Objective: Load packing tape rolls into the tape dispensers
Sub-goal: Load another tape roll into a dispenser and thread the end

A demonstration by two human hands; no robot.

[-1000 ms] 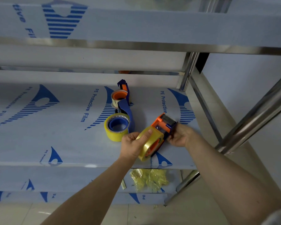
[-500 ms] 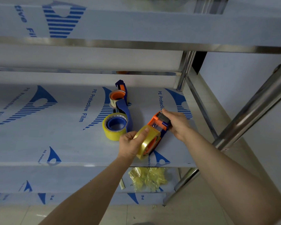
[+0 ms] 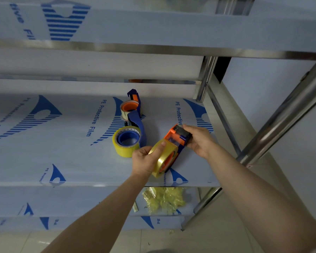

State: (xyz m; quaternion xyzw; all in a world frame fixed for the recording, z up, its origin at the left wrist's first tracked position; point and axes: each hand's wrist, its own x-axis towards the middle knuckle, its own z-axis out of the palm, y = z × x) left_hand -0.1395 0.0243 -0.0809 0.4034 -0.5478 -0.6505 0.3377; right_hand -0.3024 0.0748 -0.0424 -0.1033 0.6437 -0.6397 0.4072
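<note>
Three tape rolls (image 3: 161, 161) (image 3: 124, 152) (image 3: 123, 112), two dispensers (image 3: 173, 136) (image 3: 142, 131)

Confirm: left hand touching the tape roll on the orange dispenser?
Touching. Head view shows the left hand with its thumb across the tape roll on the orange dispenser; no gap.

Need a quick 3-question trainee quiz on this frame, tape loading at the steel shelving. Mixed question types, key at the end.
1. Multiple choice: what does the left hand grip?
A) a pair of scissors
B) the translucent yellow tape roll on the orange-and-blue plastic dispenser
C) nothing
2. True or false: the right hand is empty.
3. Short answer: what lies on the lower shelf beneath the hands?

Key:
1. B.
2. False: it holds the dispenser's cutter end.
3. Crumpled yellowish film.
</note>
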